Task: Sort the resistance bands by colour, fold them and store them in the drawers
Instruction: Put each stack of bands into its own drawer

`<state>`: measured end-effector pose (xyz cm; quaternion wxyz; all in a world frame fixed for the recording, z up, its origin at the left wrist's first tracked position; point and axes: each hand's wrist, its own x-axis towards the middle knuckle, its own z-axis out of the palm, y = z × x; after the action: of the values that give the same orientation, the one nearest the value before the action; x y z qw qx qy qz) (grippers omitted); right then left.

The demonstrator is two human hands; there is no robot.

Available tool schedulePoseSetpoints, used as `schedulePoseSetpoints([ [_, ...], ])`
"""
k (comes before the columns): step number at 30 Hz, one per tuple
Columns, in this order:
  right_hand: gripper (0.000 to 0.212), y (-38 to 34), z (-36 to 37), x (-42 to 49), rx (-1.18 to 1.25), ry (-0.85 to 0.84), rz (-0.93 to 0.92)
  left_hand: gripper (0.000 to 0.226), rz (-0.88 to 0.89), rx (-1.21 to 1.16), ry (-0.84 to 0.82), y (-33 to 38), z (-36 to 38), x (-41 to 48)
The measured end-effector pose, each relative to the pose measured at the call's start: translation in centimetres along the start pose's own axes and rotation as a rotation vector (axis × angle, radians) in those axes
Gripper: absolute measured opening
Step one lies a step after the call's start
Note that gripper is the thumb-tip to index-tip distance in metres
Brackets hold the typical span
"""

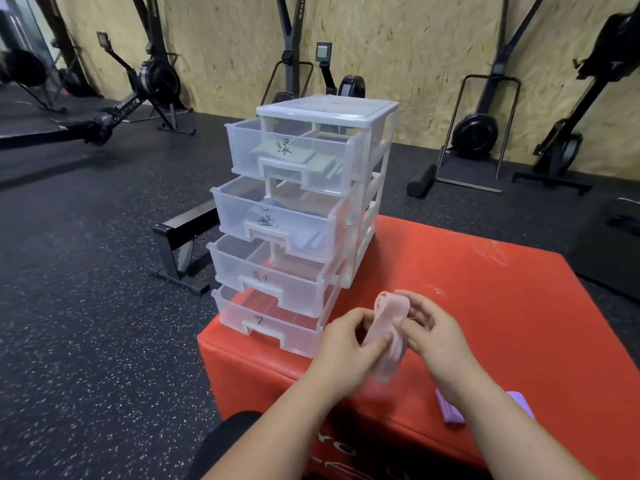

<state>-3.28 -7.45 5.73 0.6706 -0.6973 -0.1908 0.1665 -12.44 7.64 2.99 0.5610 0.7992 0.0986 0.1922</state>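
Both hands are closed on one pink resistance band, held in the air just above the red padded box. The left hand pinches its lower part from 9 o'clock. The right hand has its grip curled round the upper loop from 3 o'clock. The band hangs crumpled and twisted between them, not yet a flat packet, so the step in hand looks like folding.

At 12 o'clock from the hands stands the clear plastic drawer unit, with all four drawers pulled out. Folded green bands lie in the top drawer, and bluish ones in the second drawer. The third drawer and the bottom drawer show nothing inside that I can make out. Each front carries a handwritten label, and the lower two are too small to read.

A purple band lies on the box at 4 o'clock, partly hidden under the right forearm.

The next move probably calls for flattening the pink band, doubling it over neatly, then carrying it toward 11 o'clock to whichever lower drawer is meant for pink. The soft rubber may spring open if the pinch loosens early.
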Motion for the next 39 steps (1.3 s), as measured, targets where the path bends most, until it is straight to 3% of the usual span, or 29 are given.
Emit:
schedulePoseSetpoints([
  [3, 0.032, -1.5, 1.8, -0.7, 0.174, -0.142, 0.054, 0.010, 0.055, -0.077, 0.129, 1.9, -1.9, -0.6],
  [11, 0.025, -7.0, 9.2, 1.3, 0.033, -0.258, -0.140, 0.014, 0.097, -0.240, 0.413, 5.7, -9.6, -1.1],
  [14, 0.022, -9.5, 12.7, 3.2, -0.037, -0.360, -0.128, 0.003, 0.093, -0.390, 0.533, 5.6, -12.8, -0.9],
  [18, 0.018, -11.6, 17.2, 5.5, -0.187, -0.447, -0.097, 0.040, 0.000, -0.568, 0.671, 4.1, -16.1, -0.4],
  [20, 0.016, -12.2, 18.8, 6.7, -0.253, -0.470, -0.075, 0.042, -0.052, -0.496, 0.753, 2.2, -16.8, 0.0],
  [24, 0.018, -12.7, 19.8, 9.4, -0.399, -0.455, -0.071, 0.011, -0.173, -0.156, 0.808, -1.5, -16.9, 0.1],
  [27, 0.015, -13.0, 19.1, 11.2, -0.489, -0.451, -0.058, 0.033, -0.175, 0.081, 0.752, -3.3, -15.7, 0.3],
  [32, 0.012, -12.8, 17.6, 14.6, -0.637, -0.394, -0.068, 0.097, -0.203, 0.210, 0.597, -5.1, -13.2, 1.1],
  [39, 0.021, -10.5, 18.9, 17.9, -0.931, -0.460, -0.207, 0.122, -0.184, 0.252, 0.641, -5.8, -11.8, 2.0],
])
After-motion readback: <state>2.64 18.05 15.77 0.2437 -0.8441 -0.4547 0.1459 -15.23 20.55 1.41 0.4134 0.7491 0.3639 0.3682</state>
